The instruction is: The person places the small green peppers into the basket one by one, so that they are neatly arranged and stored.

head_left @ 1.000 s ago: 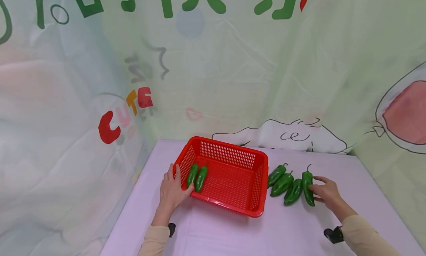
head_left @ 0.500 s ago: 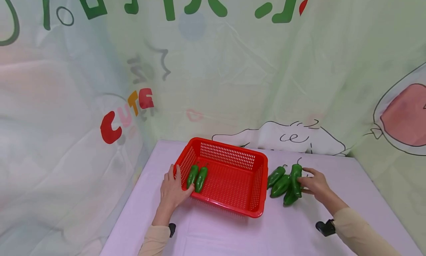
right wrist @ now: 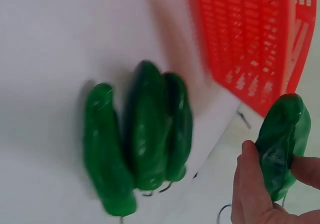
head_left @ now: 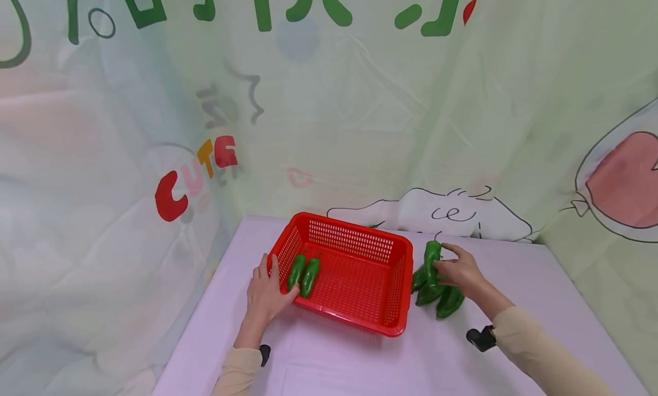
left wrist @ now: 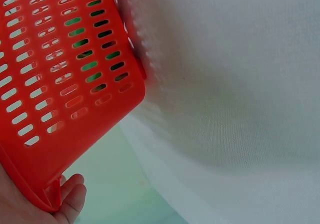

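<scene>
My right hand (head_left: 462, 270) pinches a long green pepper (head_left: 432, 256) between thumb and fingers, its stem pointing up and back. It is raised over three green peppers that lie side by side on the table, among them one pepper (head_left: 450, 302) on the near side; the right wrist view shows all three apart from the held pepper (right wrist: 282, 139). To their left stands a red plastic basket (head_left: 354, 322) with slotted walls. My left hand (head_left: 264, 296) grips its left rim near the front corner. Inside lie two green peppers (head_left: 310, 277), close together at the left.
A pale lilac cloth covers the table (head_left: 329, 364). Behind and at the sides hangs a printed curtain (head_left: 349, 127), meeting the table's back edge just behind the basket. A dark wrist device (head_left: 481, 339) sits at the right sleeve.
My right hand has lifted the pepper from the right end of the row and carried it left and back, over the other peppers. The left hand and basket have stayed in place.
</scene>
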